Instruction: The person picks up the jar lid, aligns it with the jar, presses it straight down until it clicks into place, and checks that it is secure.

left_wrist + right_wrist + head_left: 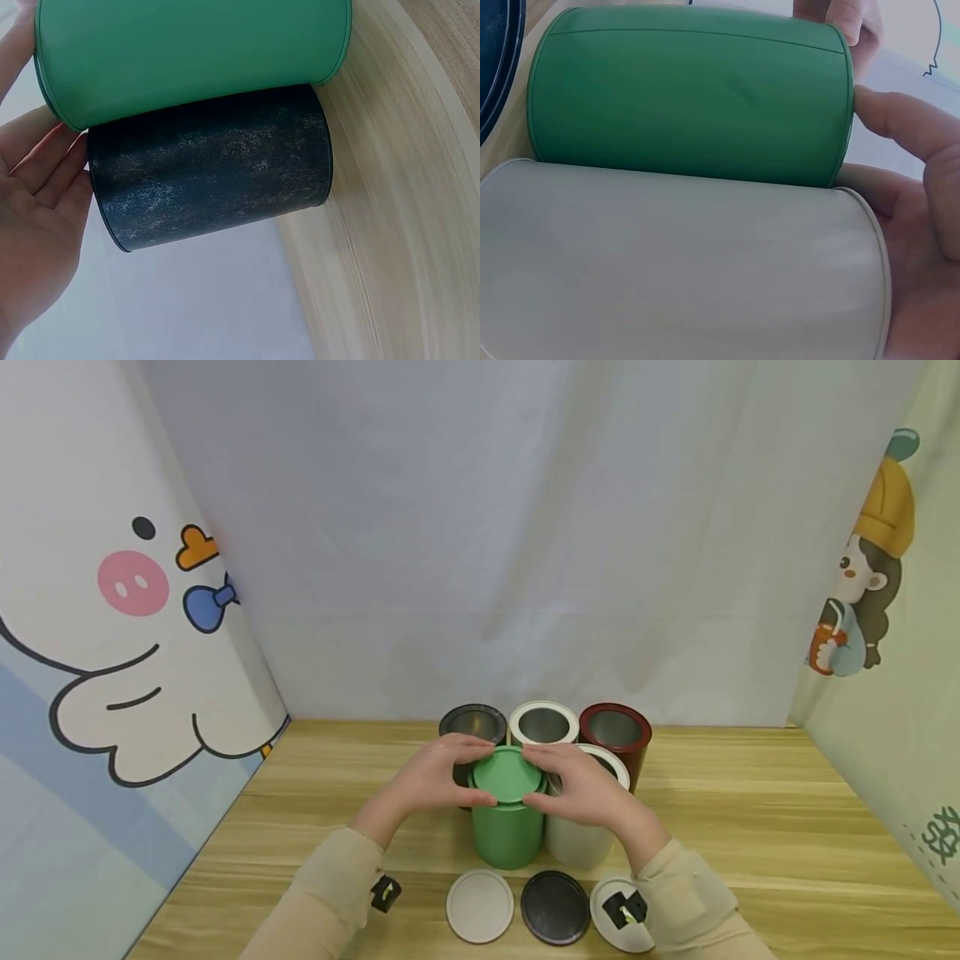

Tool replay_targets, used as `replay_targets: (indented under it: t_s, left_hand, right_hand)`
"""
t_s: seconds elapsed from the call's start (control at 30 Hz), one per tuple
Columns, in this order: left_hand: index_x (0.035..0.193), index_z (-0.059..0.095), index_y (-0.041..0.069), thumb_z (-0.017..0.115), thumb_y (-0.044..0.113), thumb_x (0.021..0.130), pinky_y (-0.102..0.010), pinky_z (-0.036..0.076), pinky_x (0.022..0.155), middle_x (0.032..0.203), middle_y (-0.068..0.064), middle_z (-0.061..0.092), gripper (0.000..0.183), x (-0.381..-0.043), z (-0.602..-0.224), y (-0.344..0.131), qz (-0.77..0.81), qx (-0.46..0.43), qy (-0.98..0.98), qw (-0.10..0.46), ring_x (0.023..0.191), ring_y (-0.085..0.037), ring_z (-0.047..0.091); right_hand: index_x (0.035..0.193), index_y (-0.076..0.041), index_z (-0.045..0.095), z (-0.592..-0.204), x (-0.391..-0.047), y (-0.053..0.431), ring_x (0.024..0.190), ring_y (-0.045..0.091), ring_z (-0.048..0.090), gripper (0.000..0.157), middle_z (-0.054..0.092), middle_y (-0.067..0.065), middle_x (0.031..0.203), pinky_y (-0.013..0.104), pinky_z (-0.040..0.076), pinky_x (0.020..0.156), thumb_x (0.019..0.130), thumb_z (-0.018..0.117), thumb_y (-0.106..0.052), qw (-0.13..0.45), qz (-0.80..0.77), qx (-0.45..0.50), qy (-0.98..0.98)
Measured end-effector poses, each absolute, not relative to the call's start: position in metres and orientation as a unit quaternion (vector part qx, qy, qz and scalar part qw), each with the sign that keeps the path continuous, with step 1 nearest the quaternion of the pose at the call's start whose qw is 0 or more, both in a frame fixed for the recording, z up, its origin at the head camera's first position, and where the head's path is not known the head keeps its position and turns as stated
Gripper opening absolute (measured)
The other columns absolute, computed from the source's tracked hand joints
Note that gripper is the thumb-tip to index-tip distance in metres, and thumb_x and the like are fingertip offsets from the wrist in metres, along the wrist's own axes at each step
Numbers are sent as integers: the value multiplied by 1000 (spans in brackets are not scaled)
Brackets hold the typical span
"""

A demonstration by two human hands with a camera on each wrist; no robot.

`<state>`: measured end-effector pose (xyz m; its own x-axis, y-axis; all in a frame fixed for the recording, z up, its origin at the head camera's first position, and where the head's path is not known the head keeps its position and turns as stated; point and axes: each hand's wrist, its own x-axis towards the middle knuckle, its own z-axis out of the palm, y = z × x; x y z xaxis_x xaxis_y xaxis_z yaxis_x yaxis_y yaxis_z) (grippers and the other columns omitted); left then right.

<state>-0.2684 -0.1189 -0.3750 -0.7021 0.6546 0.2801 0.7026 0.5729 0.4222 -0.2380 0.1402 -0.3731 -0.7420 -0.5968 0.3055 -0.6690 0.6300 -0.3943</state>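
A green lid (507,774) lies over the mouth of the upright green can (507,839), its edge right at the rim. My left hand (442,777) holds the lid's left edge between fingers and thumb. On the opposite edge, my right hand (577,785) grips it the same way. The left wrist view has a dark, mottled can (210,165) beside the green one, close to my left fingers. An off-white can (682,262) fills the lower part of the right wrist view, next to the green can, with my right palm near its top rim.
Behind my hands stand open cans: a black one (472,714), a white-rimmed one (543,708) and a dark red one (637,752). Along the near side lie a white lid (480,907), a black lid (556,907) and another white lid (621,935), partly covered by the right wrist camera.
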Motion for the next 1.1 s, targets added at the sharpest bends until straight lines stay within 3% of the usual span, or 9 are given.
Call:
replay_targets:
  t_s: [0.37,0.83,1.1]
  left_hand:
    - [132,63,1,83,35,81,-48,45,103,135,-13,59,65,-270,-378,-123,-263,-396,-878,55,127,-32,51]
    - [123,69,-1,78,26,87,-42,48,98,128,-11,64,45,-269,-374,-127,-207,-465,-853,120,117,-29,57]
    - [119,72,0,79,25,86,-42,49,97,126,-11,65,42,-267,-371,-126,-210,-462,-854,115,116,-29,58]
  right_hand:
    - [135,6,57,-373,-237,140,126,41,50,56,55,22,138,55,42,103,90,73,-23,88,247,355,-898]
    - [127,1,66,-374,-235,138,120,36,56,47,63,17,128,50,46,100,88,76,-22,132,232,352,-897]
    - [124,1,68,-371,-233,135,119,33,57,44,64,13,128,48,47,99,89,76,-23,129,226,345,-902]
